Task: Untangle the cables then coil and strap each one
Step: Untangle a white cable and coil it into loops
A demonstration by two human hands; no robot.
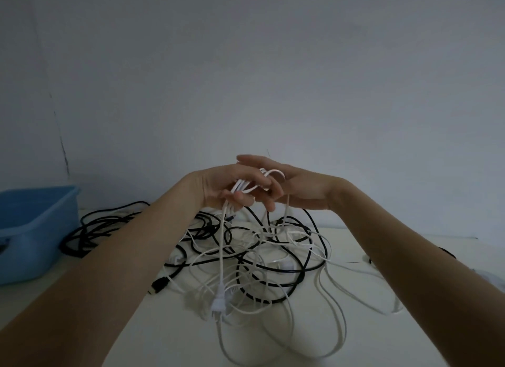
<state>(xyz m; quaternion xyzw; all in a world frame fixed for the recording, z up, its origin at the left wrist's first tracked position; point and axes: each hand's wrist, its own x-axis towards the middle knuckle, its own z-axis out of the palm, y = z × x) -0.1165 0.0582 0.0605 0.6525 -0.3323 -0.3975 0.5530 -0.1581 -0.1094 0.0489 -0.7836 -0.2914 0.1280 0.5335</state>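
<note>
Head view. Both forearms enter from the lower corners, cut off by the frame edge, and meet above the table (382, 339). The fingers of the two hands overlap at the centre, so parts of each hand are hidden behind the other, and which finger contacts which loop cannot be fully resolved.

Left hand (218, 186): the thumb and curled fingers pinch several loops of the white cable (222, 243). Right hand (297, 189): palm turned toward the left hand, fingers extended and slightly bent, with one loop of the white cable passing over them. Whether any right finger closes on that loop cannot be told.

From the left hand the white cable hangs straight down and ends in a white plug (218, 302) just above the table surface; whether the plug touches the table cannot be told. A second strand drops from the right hand into the pile.

The remaining cables lie on the table as a tangled pile (273, 257) of black and white strands beneath and beyond the hands. Individual cables in the pile cannot be separated by eye. A black connector (158, 284) lies at the near left edge of the pile. A further bundle of black cable (90, 230) lies to the left, partly hidden behind the left forearm.

Container: a blue plastic bin (35, 230) stands on the table at the far left, cut off by the frame edge, just beside the black bundle. Its interior is dim, and its contents cannot be made out.

A plain wall (273, 66) fills the upper frame.
</note>
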